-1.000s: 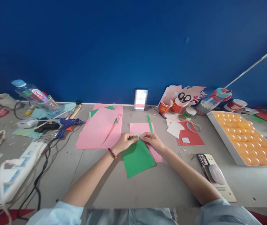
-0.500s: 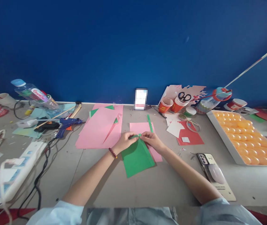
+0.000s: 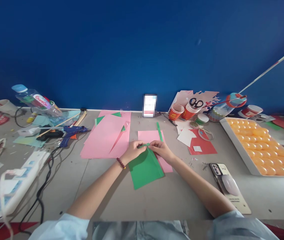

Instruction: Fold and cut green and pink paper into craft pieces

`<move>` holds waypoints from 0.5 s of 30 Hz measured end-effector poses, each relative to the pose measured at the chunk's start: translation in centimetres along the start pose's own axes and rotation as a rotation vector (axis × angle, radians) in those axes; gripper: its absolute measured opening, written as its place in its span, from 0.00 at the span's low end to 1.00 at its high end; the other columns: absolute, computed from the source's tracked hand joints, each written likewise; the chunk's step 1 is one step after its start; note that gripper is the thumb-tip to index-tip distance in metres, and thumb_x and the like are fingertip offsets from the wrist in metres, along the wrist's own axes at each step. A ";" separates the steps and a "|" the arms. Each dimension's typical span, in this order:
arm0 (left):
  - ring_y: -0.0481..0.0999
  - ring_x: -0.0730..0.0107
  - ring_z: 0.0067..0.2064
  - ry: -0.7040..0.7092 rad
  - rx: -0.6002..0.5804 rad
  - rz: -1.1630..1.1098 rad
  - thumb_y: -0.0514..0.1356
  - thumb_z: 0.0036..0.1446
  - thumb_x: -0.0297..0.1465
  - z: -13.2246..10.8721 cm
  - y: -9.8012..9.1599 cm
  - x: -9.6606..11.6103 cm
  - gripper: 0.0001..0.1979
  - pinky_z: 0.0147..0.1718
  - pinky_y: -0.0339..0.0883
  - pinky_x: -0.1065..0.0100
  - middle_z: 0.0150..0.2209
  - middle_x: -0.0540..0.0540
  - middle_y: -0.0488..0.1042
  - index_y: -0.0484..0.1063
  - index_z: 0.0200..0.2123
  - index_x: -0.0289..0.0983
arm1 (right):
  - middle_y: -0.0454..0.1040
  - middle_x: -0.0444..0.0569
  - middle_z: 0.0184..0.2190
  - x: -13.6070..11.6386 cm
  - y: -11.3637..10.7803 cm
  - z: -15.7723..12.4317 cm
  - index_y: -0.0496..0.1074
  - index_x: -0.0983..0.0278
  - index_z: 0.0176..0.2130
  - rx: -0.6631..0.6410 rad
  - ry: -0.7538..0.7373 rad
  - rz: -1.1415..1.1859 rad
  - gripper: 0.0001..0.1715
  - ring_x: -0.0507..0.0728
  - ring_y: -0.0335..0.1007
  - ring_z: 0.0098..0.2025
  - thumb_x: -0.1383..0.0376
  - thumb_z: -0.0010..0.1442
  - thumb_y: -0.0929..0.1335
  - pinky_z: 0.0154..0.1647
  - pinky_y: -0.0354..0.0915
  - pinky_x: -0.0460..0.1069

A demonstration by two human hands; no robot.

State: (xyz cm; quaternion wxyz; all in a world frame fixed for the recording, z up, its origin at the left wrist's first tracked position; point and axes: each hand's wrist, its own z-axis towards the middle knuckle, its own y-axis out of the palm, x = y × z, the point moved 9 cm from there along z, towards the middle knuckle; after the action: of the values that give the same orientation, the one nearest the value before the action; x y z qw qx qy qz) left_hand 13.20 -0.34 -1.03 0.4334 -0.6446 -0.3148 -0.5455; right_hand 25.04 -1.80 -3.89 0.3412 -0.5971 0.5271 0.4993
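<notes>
A green sheet of paper (image 3: 145, 170) is pinched along its far edge by both hands. My left hand (image 3: 134, 150) has thumb and fingers closed on that edge, and a dark beaded bracelet circles the wrist. Close beside it, my right hand (image 3: 163, 150) pinches the same edge, which looks narrowly folded between the fingertips. The near part of the sheet slants toward me over the table. Under and behind it lies a pink sheet (image 3: 148, 134), partly covered by the green paper and my right hand. A narrow green strip (image 3: 159, 131) rests across the pink sheet's far right corner.
Pink sheets (image 3: 102, 140) lie to the left, near a blue glue gun (image 3: 72, 133) and a power strip (image 3: 19, 183). Rightward are red paper cups (image 3: 175, 113), red paper (image 3: 206, 146), a phone (image 3: 239, 200) and a tray of orange balls (image 3: 261, 143). A lit screen (image 3: 149, 106) stands against the wall.
The folded far edge of the green paper has shifted slightly between my fingertips. Both hands keep almost the same place, and the other things have not moved.
</notes>
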 end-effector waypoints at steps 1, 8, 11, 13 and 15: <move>0.62 0.73 0.28 0.002 -0.001 0.001 0.56 0.50 0.34 0.0 0.0 0.0 0.09 0.28 0.56 0.71 0.23 0.53 0.62 0.65 0.22 0.35 | 0.64 0.39 0.21 0.0 0.0 0.0 0.69 0.63 0.28 0.003 -0.002 -0.001 0.20 0.47 0.55 0.22 0.52 0.45 0.74 0.21 0.50 0.45; 0.63 0.73 0.28 0.019 0.009 0.038 0.56 0.50 0.33 -0.1 0.1 -0.1 0.08 0.29 0.57 0.71 0.23 0.53 0.63 0.64 0.22 0.36 | 0.63 0.39 0.20 -0.1 0.0 0.0 0.70 0.64 0.27 0.006 -0.017 -0.046 0.19 0.47 0.53 0.22 0.52 0.46 0.73 0.22 0.49 0.46; 0.64 0.72 0.29 0.016 0.012 0.045 0.56 0.50 0.34 -0.1 0.1 -0.2 0.08 0.30 0.58 0.71 0.24 0.53 0.64 0.65 0.23 0.35 | 0.62 0.39 0.20 -0.1 -0.1 0.0 0.70 0.64 0.27 0.006 -0.017 -0.058 0.19 0.47 0.52 0.22 0.52 0.46 0.73 0.22 0.49 0.46; 0.64 0.72 0.29 0.005 0.008 0.036 0.56 0.50 0.34 0.0 0.2 -0.3 0.08 0.30 0.58 0.71 0.24 0.52 0.65 0.66 0.24 0.35 | 0.63 0.40 0.21 -0.2 -0.1 0.0 0.69 0.64 0.27 0.007 -0.018 -0.062 0.19 0.47 0.52 0.22 0.52 0.47 0.73 0.22 0.49 0.46; 0.64 0.72 0.29 -0.001 0.009 0.028 0.56 0.49 0.34 0.0 0.2 -0.4 0.08 0.29 0.57 0.71 0.23 0.52 0.64 0.67 0.24 0.35 | 0.63 0.40 0.21 -0.2 0.0 -0.1 0.69 0.64 0.28 0.006 -0.022 -0.065 0.19 0.47 0.53 0.23 0.51 0.47 0.73 0.22 0.49 0.46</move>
State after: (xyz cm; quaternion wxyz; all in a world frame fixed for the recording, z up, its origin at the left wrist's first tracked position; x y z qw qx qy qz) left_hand 13.27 -0.39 -1.44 0.4436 -0.6473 -0.3083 -0.5378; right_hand 25.06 -1.79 -3.68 0.3647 -0.6075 0.5050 0.4928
